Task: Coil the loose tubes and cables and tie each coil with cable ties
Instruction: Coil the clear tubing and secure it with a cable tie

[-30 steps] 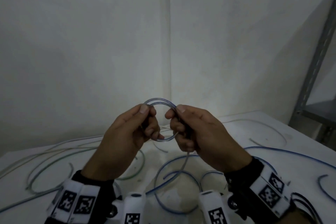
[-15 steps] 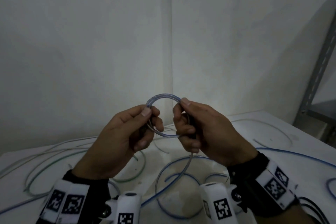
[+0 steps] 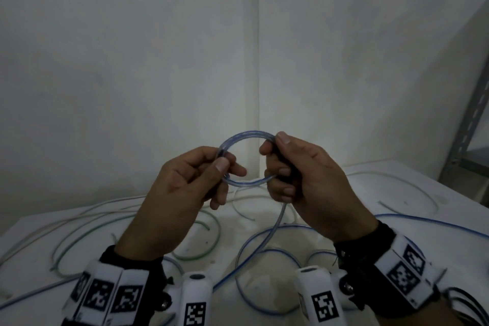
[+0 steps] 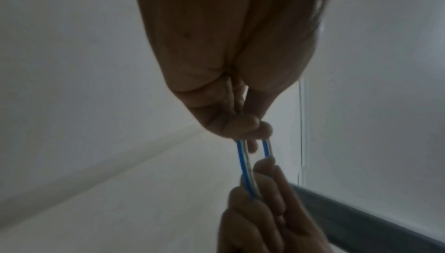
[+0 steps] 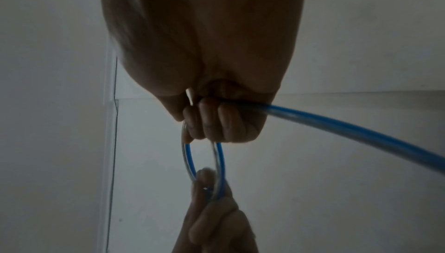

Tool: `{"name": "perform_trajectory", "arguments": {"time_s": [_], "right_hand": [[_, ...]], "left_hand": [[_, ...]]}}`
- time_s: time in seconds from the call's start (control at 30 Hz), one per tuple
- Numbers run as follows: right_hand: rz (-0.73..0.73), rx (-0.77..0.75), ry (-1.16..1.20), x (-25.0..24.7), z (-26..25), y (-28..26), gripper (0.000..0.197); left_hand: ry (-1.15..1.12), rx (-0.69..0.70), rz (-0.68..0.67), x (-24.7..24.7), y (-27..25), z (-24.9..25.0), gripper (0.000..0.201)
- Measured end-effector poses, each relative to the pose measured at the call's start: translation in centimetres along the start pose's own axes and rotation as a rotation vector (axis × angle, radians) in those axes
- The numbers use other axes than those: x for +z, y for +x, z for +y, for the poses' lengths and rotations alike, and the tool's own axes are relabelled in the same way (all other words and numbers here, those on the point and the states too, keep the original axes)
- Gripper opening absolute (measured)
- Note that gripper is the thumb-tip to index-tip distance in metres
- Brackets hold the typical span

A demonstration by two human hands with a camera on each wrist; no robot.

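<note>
1. Table (image 3: pixel 397 222) — white top; its far edge meets the wall. On the left part lie pale and green loose tubes (image 3: pixel 87 235), well apart from the hands.
2. Left hand (image 3: pixel 182 193) — raised above the table; thumb and curled fingers pinch the left side of the blue tube coil (image 3: pixel 246 182).
3. Blue tube coil — a small ring of a few turns, held upright in the air between both hands, in front of the wall corner with free room around it.
4. Right hand (image 3: pixel 304 180) — fingers curled round the coil's right side, thumb on top. The tube's free tail (image 3: pixel 275 225) leaves under this fist and drops to loops on the table below.
5. Metal shelf upright (image 3: pixel 471 114) — stands at the right edge, beyond the table's far right corner.
</note>
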State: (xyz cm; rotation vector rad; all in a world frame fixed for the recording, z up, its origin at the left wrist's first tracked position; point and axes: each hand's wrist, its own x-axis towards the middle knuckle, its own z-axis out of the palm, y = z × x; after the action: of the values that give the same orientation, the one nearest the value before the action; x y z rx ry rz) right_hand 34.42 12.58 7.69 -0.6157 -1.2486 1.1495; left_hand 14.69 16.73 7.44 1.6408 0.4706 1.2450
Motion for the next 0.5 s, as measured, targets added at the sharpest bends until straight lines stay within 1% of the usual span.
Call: {"name": "perform_trajectory", "arguments": {"time_s": [0.07, 0.13, 0.17, 0.23, 0.27, 0.3, 0.37, 0.43, 0.5], "right_hand": [[-0.048, 0.043, 0.029, 0.2, 0.4, 0.0, 0.033], [-0.089, 0.058, 0.082, 0.5, 0.9, 0.0, 0.034], [-0.103, 0.073, 0.120, 0.7, 1.2, 0.0, 0.035], [-0.096, 0.115, 0.203, 1.0, 1.3, 0.0, 0.037], [-0.063, 0.128, 0.214, 1.0, 1.3, 0.0, 0.038], [-0.009, 0.131, 0.182, 1.0, 1.1, 0.1, 0.038], [0.134, 0.106, 0.020, 0.8, 0.9, 0.1, 0.038], [0.283, 0.073, -0.149, 1.0, 1.1, 0.1, 0.036], [0.414, 0.072, -0.225, 1.5, 1.5, 0.1, 0.029]], "left_hand": [[-0.104, 0.015, 0.067, 0.0, 0.2, -0.1, 0.018], [-0.202, -0.016, 0.081, -0.1, 0.4, -0.2, 0.016], [-0.242, -0.040, 0.064, 0.1, 0.3, -0.2, 0.015], [-0.294, -0.095, -0.010, 0.2, 0.1, -0.4, 0.009], [-0.284, -0.122, -0.058, 0.2, 0.0, -0.5, 0.006], [-0.250, -0.144, -0.103, 0.2, -0.1, -0.7, 0.007], [-0.185, -0.182, -0.150, 0.2, -0.1, -1.0, 0.018], [-0.202, -0.208, -0.098, 0.7, 0.1, -1.5, 0.024], [-0.300, -0.242, -0.002, 1.8, 0.4, -1.8, 0.027]]}}
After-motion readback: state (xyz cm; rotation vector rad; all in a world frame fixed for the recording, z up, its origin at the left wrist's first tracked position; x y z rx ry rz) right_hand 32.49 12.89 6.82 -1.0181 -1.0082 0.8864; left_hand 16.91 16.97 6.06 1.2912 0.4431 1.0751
